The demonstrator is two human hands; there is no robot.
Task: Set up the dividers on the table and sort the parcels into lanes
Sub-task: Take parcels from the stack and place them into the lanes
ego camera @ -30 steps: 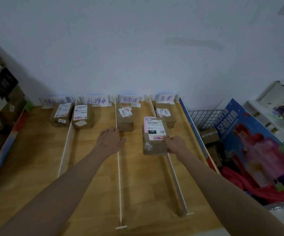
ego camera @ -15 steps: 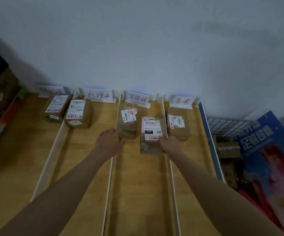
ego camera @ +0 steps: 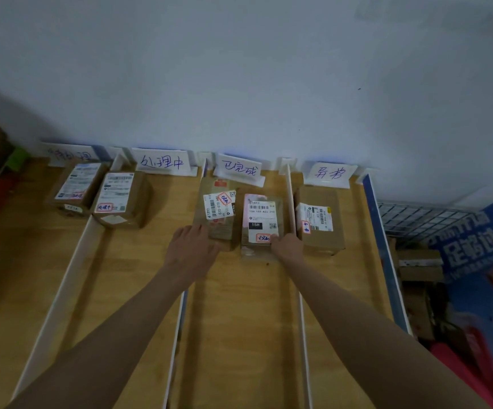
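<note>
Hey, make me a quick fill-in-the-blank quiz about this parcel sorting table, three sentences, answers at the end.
1. The wooden table holds ____ parcels in all.
2. The lane between the middle divider and the right divider holds ____ parcels.
3. The right hand touches the parcel with the 15H label, while the ____ hand rests at the neighbouring parcel.

Answers: five; two; left

Both hands reach into the third lane from the wall. The right hand (ego camera: 288, 246) holds a parcel (ego camera: 261, 222); the left hand (ego camera: 193, 246) touches another parcel (ego camera: 218, 214) beside it.
</note>
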